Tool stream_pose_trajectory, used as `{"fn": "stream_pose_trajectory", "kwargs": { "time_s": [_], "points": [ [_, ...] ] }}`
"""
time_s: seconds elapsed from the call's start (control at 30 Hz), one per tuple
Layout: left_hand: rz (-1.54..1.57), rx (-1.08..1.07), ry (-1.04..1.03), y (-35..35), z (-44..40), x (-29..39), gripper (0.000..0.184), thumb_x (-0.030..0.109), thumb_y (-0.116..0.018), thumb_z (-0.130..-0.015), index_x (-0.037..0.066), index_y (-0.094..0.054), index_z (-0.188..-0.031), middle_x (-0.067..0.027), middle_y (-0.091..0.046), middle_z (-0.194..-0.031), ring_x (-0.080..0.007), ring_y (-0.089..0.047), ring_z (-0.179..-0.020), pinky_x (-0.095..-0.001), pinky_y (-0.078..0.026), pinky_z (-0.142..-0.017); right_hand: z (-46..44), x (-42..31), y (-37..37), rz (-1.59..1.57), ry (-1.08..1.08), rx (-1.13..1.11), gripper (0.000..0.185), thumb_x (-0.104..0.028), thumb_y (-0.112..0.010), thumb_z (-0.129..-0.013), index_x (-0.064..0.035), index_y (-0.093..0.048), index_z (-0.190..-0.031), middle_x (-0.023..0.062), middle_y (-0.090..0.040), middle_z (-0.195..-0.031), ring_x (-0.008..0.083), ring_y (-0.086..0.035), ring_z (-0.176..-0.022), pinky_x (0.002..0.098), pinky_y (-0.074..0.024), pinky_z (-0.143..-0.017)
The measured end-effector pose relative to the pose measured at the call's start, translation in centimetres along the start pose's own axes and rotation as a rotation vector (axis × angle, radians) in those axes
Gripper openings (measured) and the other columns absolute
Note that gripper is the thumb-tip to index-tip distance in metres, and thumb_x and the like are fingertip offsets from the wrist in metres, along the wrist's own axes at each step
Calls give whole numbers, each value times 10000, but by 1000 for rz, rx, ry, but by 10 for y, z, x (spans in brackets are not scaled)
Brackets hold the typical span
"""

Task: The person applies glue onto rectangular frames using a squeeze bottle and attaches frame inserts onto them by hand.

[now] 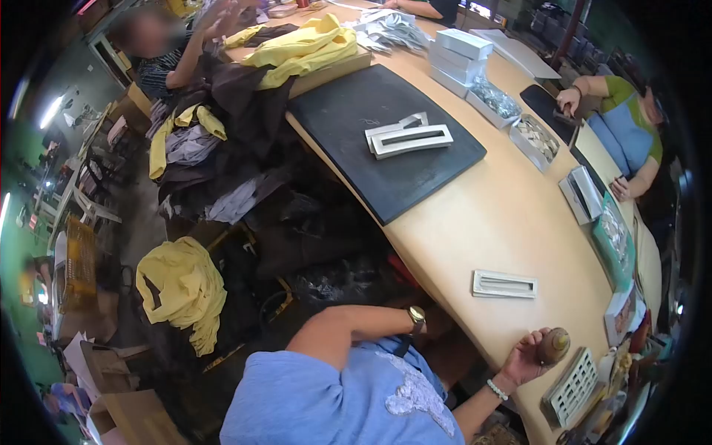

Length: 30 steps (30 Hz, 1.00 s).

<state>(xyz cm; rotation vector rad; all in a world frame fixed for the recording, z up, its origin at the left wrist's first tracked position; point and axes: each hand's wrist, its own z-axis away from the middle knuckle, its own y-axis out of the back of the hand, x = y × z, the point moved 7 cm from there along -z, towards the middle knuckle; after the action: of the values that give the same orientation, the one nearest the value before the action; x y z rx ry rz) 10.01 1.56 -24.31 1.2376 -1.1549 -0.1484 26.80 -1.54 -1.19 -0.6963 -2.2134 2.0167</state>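
My right hand (525, 360), with a beaded bracelet at its wrist, is closed around a rounded brown object (550, 347) with a yellowish-green end, above the near right part of the table. Its exact kind does not show. My left hand (436, 326), below a wristwatch, is low by the table edge in shadow; its fingers cannot be made out. On the table ahead of my right hand lies a pale rectangular frame (505, 285) with a long slot. Beside that hand, a light grid-like rack (572, 387) with rows of openings leans at the table's edge.
A black mat (393, 167) bears more slotted frames (412, 139). White boxes (461, 55), a box of clear packets (495, 100) and a green-edged tray (614, 241) line the far side. Yellow cloth (182, 289) lies at left. Co-workers (624, 122) sit across and at upper left.
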Motion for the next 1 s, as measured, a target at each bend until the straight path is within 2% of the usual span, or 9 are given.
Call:
{"fn": "stream_pose_trajectory", "kwargs": {
  "time_s": [0.07, 0.13, 0.2, 0.33, 0.4, 0.5, 0.73, 0.83, 1.0],
  "points": [
    [-152, 84, -104, 0, -1, -4, 346, 85, -537, -717, -52, -645, -1016, -232, -605, -1124, -351, -542, -1098, -424, -353, -1027, -1, 2, 0, -42, -29, -18, 611, -297, -670, -815, -4, -415, -1286, 165, -478, -1128, 206, -450, -803, 324, -421, -704],
    [-108, -520, 107, 109, 25, 43, 380, 247, -573, -792, 9, -627, -1083, -219, -631, -1071, -343, -600, -1025, -441, -466, -879, -3, 3, 7, -114, -52, -20, 606, -347, -661, -825, -21, -432, -1283, 152, -489, -1133, 198, -439, -797, 316, -411, -693],
    [-61, -636, 258, 167, 54, 62, 319, 314, -567, -805, 31, -699, -872, -190, -669, -857, -346, -652, -819, -440, -518, -691, -4, 1, 15, -139, -55, -2, 579, -400, -640, -839, -41, -470, -1260, 137, -516, -1133, 192, -433, -791, 305, -400, -682],
    [148, -123, -38, 264, 52, 114, 284, 289, -636, -816, 28, -659, -707, -155, -615, -690, -313, -614, -663, -405, -483, -615, -6, 7, -3, -38, -9, 33, 532, -437, -614, -852, -26, -534, -1181, 135, -560, -1117, 182, -437, -750, 287, -397, -641],
    [359, 205, -18, 311, 45, 126, 172, 155, -714, -771, -1, -645, -766, -114, -616, -705, -243, -604, -650, -293, -482, -616, -6, 5, -5, -32, 43, 108, 553, -391, -635, -827, 4, -512, -1193, 154, -557, -1071, 214, -488, -791, 312, -444, -657],
    [-28, 506, -49, 331, 28, 125, 376, 202, -740, -741, -7, -613, -1027, -156, -627, -948, -293, -606, -888, -378, -477, -821, -9, 4, 2, -67, 107, 222, 581, -329, -669, -783, 31, -494, -1206, 184, -576, -1065, 298, -582, -914, 374, -525, -745],
    [-68, 597, -10, 275, 6, 98, 598, 219, -759, -703, 9, -523, -1211, -150, -624, -996, -310, -583, -958, -403, -440, -872, -71, -24, 8, 775, 379, 480, 370, -230, -701, -804, -4, -535, -1045, 53, -583, -1003, 171, -584, -868, 321, -499, -739],
    [-51, 573, 14, 272, 5, 95, 607, 191, -770, -687, 15, -528, -1214, -133, -629, -995, -294, -588, -953, -393, -442, -873, -70, -23, -49, 2170, 766, 507, 336, -183, -688, -777, -7, -541, -1023, 145, -598, -1004, 273, -600, -847, 352, -501, -717],
    [39, 544, 105, 275, 4, 96, 590, 196, -758, -680, 28, -535, -1200, -99, -611, -1000, -271, -570, -968, -397, -421, -876, -59, 19, -80, 1998, 405, 201, 181, -195, -579, -827, -32, -610, -898, 146, -586, -967, 300, -591, -859, 400, -487, -751]
  ]
}}
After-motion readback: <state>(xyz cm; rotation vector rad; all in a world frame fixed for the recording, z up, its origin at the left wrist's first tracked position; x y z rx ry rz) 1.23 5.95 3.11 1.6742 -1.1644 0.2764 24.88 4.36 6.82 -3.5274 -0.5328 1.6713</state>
